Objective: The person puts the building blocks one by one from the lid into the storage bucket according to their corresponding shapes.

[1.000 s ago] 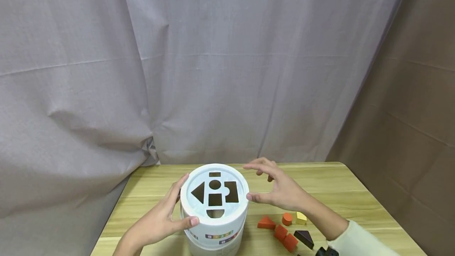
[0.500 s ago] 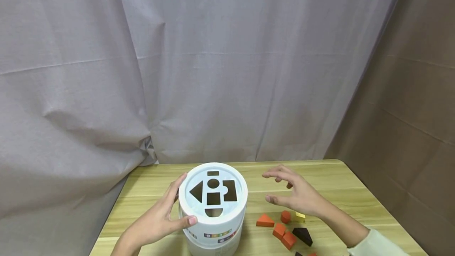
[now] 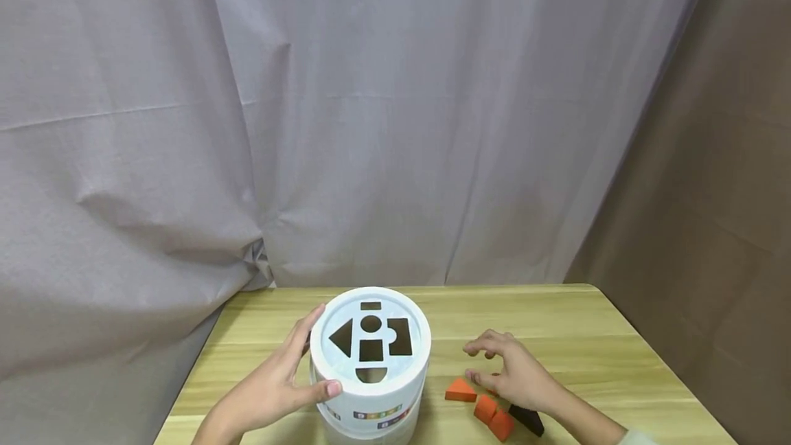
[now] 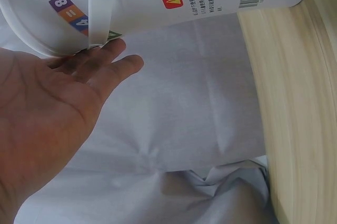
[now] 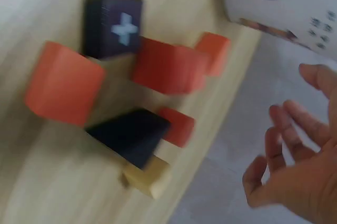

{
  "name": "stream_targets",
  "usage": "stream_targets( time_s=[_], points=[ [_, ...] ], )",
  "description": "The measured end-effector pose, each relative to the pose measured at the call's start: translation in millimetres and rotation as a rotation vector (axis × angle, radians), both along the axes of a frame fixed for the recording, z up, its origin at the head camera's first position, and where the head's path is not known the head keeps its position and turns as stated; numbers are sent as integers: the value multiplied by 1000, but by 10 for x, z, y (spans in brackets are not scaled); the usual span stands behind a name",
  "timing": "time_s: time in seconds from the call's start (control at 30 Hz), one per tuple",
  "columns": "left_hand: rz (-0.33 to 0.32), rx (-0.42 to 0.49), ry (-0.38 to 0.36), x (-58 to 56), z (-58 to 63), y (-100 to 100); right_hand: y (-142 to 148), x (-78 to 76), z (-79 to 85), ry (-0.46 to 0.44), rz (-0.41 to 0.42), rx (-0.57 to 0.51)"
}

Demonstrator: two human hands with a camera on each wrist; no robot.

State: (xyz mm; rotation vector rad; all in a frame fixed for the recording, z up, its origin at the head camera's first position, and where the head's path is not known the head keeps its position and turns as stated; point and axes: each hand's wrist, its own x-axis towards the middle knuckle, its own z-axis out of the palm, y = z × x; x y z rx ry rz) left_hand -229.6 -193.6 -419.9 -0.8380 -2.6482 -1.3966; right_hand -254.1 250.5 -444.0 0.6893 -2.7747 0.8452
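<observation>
A white shape-sorter bucket (image 3: 371,421) stands upright, its lid (image 3: 395,378) cut with several shaped holes. My left hand (image 3: 266,390) rests against its left side, the thumb on the front of the rim and the fingers along the left edge. In the left wrist view those fingers touch the wall by the white handle (image 4: 100,8). My right hand (image 3: 522,376) hovers over the blocks right of the bucket, fingers loosely bent and holding nothing. Below it lie an orange triangular block (image 3: 460,391), two red-orange blocks (image 3: 501,424) and a dark triangular block (image 3: 526,419).
In the right wrist view the loose blocks include a dark one with a white plus (image 5: 113,28), a larger orange one (image 5: 64,84) and a yellow one (image 5: 149,176). The wooden table (image 3: 618,362) backs onto a grey curtain (image 3: 371,122).
My right hand has left the side of the lid and moved right and down over the blocks, now covering the yellow one in the head view. My left hand has stayed at the bucket.
</observation>
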Motion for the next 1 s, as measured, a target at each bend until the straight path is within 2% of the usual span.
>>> stream_targets(
  time_s=[0.2, 0.3, 0.4, 0.63, 0.8, 0.87, 1.0],
  points=[
    [-2, -40, 9, 39, -14, 0, -198, 74, -356, 77, -218, 319],
    [0, -59, 21, 50, -35, -41, -328, 49, -521, 81, -237, 439],
    [17, -69, 5, 63, -59, -77, -432, -1, -658, 76, -216, 491],
    [10, -58, -75, 45, -91, -55, -483, -73, -722, -13, -236, 498],
    [19, -54, -94, 37, -88, -72, -466, -92, -697, -83, -159, 404],
    [16, -60, -76, 39, -92, -79, -438, -86, -682, -85, -129, 365],
    [17, -58, -87, 35, -84, -81, -355, -68, -599, -29, -85, 284]
  ],
)
